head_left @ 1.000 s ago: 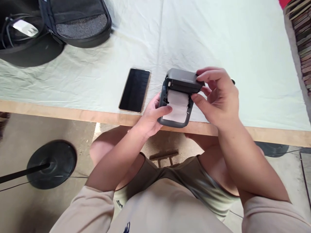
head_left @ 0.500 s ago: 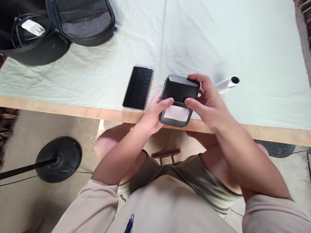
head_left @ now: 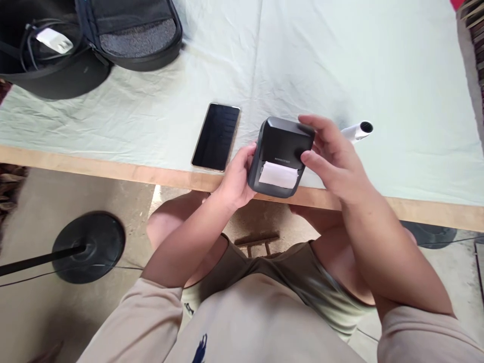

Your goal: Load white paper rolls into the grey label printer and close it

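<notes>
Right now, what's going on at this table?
A person sits at the cloth-covered table, holding a small dark device in the left hand. The right hand has its thumb and a finger at the device's right side. The cover is down, with white paper showing below it. A phone lies to the left, a white tube-like item to the right, and an open black case farther off.

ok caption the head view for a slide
Both hands at a dark compact device with white paper showing; a phone lies nearby.
</notes>
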`<state>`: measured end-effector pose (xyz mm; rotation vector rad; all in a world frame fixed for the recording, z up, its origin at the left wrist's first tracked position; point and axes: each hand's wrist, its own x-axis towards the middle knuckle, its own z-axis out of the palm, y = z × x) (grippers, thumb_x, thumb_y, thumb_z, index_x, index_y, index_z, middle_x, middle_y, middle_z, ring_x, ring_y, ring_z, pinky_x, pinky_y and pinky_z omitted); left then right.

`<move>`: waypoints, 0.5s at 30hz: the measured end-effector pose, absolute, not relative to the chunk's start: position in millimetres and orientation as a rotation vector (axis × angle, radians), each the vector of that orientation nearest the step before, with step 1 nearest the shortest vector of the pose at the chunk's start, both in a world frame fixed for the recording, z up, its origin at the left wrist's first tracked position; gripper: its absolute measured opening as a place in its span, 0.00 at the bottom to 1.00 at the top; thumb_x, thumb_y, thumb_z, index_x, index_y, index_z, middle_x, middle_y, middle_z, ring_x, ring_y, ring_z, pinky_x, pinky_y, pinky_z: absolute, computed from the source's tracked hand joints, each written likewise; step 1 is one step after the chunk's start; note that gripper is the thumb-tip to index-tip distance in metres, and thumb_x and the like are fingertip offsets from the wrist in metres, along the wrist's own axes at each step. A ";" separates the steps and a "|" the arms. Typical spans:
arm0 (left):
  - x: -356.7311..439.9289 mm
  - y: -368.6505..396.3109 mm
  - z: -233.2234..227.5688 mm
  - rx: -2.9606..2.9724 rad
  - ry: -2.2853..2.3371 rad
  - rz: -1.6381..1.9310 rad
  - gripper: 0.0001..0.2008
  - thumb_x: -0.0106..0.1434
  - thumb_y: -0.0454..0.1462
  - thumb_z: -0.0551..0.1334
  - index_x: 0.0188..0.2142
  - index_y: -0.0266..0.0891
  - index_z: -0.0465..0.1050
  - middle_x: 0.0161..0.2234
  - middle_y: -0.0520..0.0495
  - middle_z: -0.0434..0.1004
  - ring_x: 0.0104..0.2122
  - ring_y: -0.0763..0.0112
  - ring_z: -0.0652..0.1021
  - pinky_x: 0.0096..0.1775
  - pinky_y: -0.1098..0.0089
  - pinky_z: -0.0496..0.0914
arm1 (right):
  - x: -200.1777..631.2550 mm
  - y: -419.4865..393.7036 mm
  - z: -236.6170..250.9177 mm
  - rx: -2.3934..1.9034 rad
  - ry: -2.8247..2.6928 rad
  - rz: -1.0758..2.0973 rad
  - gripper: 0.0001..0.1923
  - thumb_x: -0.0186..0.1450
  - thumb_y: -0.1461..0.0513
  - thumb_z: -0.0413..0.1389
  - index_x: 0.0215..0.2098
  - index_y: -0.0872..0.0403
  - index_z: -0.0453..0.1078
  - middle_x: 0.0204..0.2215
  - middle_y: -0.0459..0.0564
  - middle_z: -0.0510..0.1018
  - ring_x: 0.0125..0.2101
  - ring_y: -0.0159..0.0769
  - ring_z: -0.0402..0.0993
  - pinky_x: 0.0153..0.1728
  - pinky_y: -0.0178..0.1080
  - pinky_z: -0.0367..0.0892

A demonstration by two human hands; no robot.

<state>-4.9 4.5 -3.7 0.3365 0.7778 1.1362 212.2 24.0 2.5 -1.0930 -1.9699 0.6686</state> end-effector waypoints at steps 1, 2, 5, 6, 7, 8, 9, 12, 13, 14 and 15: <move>-4.4 4.6 -3.9 0.337 0.777 1.145 0.11 0.74 0.44 0.67 0.36 0.42 0.81 0.38 0.50 0.91 0.49 0.56 0.92 0.52 0.62 0.88 | 213.2 21.8 7.0 -1.093 -1.988 0.739 0.33 0.78 0.41 0.60 0.77 0.37 0.66 0.70 0.53 0.81 0.65 0.53 0.84 0.66 0.60 0.86; -4.0 4.8 -4.2 0.340 0.778 1.152 0.12 0.74 0.44 0.67 0.35 0.43 0.80 0.37 0.50 0.91 0.50 0.56 0.92 0.51 0.63 0.88 | 214.1 19.5 11.2 -1.093 -2.002 0.829 0.36 0.75 0.42 0.64 0.78 0.35 0.64 0.72 0.53 0.80 0.67 0.56 0.82 0.70 0.63 0.83; -3.7 6.0 -5.4 0.347 0.792 1.165 0.13 0.72 0.45 0.69 0.32 0.44 0.77 0.37 0.49 0.89 0.53 0.52 0.91 0.52 0.61 0.88 | 215.6 15.2 19.8 -1.121 -2.035 0.878 0.40 0.72 0.44 0.68 0.79 0.31 0.62 0.72 0.53 0.79 0.69 0.58 0.80 0.73 0.66 0.79; -4.0 6.4 -5.6 0.349 0.794 1.166 0.13 0.71 0.45 0.70 0.32 0.44 0.76 0.36 0.49 0.88 0.53 0.51 0.91 0.52 0.61 0.87 | 215.5 14.9 21.4 -1.103 -2.038 0.821 0.40 0.72 0.44 0.69 0.78 0.32 0.63 0.72 0.53 0.79 0.69 0.59 0.80 0.73 0.67 0.79; -4.4 6.7 -5.6 0.349 0.790 1.164 0.12 0.71 0.45 0.70 0.32 0.44 0.76 0.36 0.49 0.88 0.54 0.51 0.91 0.53 0.60 0.87 | 214.9 15.2 22.7 -1.081 -2.030 0.738 0.40 0.71 0.42 0.69 0.77 0.34 0.64 0.71 0.54 0.79 0.70 0.59 0.79 0.72 0.68 0.79; -5.0 6.6 -5.2 0.348 0.779 1.159 0.12 0.70 0.46 0.69 0.33 0.44 0.77 0.35 0.49 0.87 0.54 0.50 0.91 0.53 0.59 0.87 | 213.5 15.9 24.0 -1.067 -2.003 0.636 0.39 0.71 0.40 0.69 0.75 0.36 0.67 0.69 0.55 0.80 0.69 0.60 0.80 0.69 0.68 0.80; -5.7 6.2 -4.4 0.349 0.758 1.151 0.11 0.71 0.47 0.69 0.35 0.44 0.78 0.34 0.49 0.87 0.56 0.49 0.90 0.55 0.58 0.87 | 211.2 17.0 25.3 -1.068 -1.955 0.534 0.37 0.71 0.38 0.69 0.72 0.38 0.70 0.64 0.55 0.82 0.64 0.59 0.82 0.65 0.66 0.82; -7.9 2.6 0.2 0.399 0.663 1.121 0.18 0.69 0.55 0.70 0.43 0.44 0.81 0.40 0.47 0.90 0.61 0.42 0.89 0.58 0.53 0.86 | 199.4 21.7 29.7 -1.104 -1.699 0.401 0.26 0.74 0.35 0.66 0.56 0.41 0.74 0.36 0.47 0.79 0.34 0.44 0.81 0.39 0.52 0.81; -8.4 1.1 1.8 0.428 0.639 1.113 0.21 0.68 0.57 0.72 0.45 0.44 0.82 0.42 0.46 0.91 0.63 0.39 0.89 0.59 0.51 0.86 | 194.8 23.4 30.9 -1.086 -1.598 0.415 0.24 0.75 0.35 0.66 0.52 0.42 0.73 0.31 0.43 0.75 0.27 0.39 0.75 0.32 0.47 0.77; -8.8 -0.3 3.1 0.453 0.629 1.108 0.23 0.66 0.59 0.73 0.45 0.44 0.82 0.44 0.46 0.92 0.64 0.38 0.88 0.59 0.51 0.86 | 190.7 24.9 31.8 -1.040 -1.508 0.434 0.23 0.76 0.35 0.66 0.48 0.42 0.71 0.29 0.42 0.73 0.25 0.37 0.73 0.27 0.44 0.72; -9.2 -1.5 3.9 0.468 0.635 1.107 0.23 0.66 0.59 0.74 0.45 0.44 0.82 0.45 0.45 0.92 0.64 0.37 0.88 0.59 0.51 0.86 | 187.6 26.0 32.6 -0.979 -1.448 0.454 0.24 0.76 0.36 0.67 0.46 0.42 0.69 0.30 0.42 0.73 0.27 0.38 0.77 0.25 0.42 0.69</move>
